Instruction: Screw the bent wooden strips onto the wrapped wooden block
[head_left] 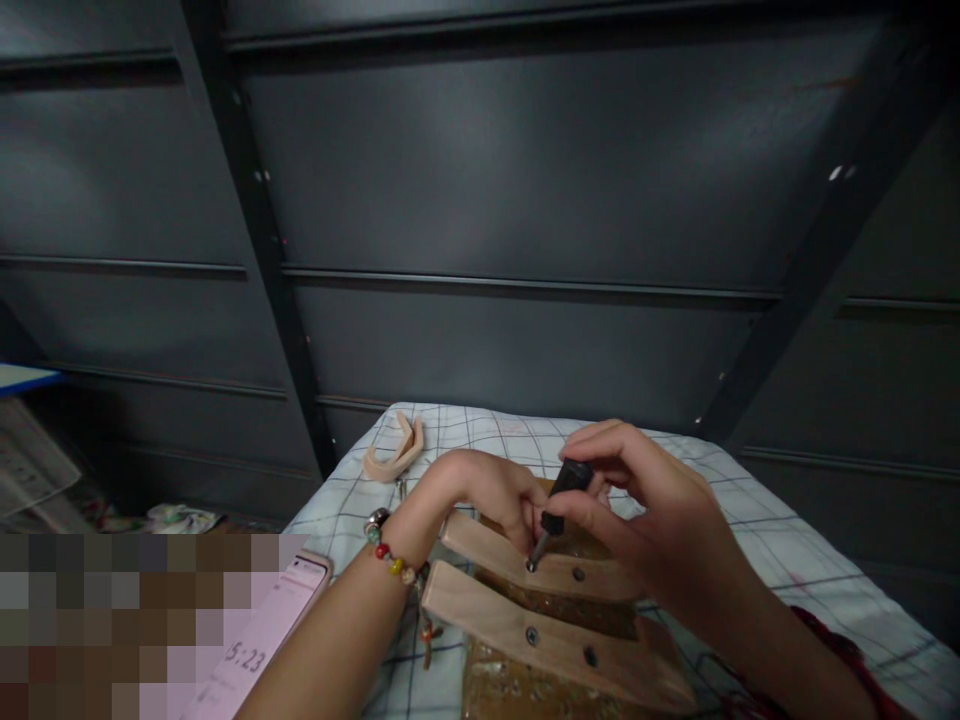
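My right hand is closed round a small black-handled screwdriver, whose tip sits in a screw on the upper of two pale wooden slats. My left hand, with a beaded bracelet on the wrist, is curled against the far end of that slat, beside the screwdriver tip. The lower slat shows two screws and lies on a brown block. Everything rests on a white checked cloth.
A curved pale wooden piece lies at the cloth's far left corner. A pink phone showing a timer sits at the left edge. Dark metal panels and slanted beams fill the background. Papers lie at the far left.
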